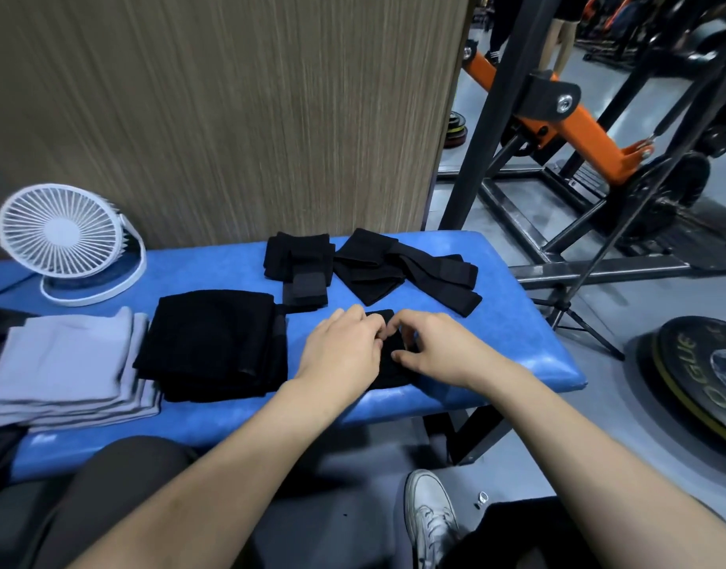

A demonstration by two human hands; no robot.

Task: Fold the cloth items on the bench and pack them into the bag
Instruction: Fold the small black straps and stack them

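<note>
Small black cloth (390,363) on bench (517,322), pinched by left hand (341,347) and right hand (439,347).

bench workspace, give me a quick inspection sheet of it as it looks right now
surface: blue padded bench, cloths laid across it
job's things: small black cloth under both hands; folded black stack; folded grey stack; two loose black pieces at the far side; bag not identifiable
clutter: white desk fan on the bench
hands: left hand and right hand pinch the small black cloth
cables: dark lead beside the fan
surroundings: wood-grain panel, gym rack, weight plate on the floor
</note>
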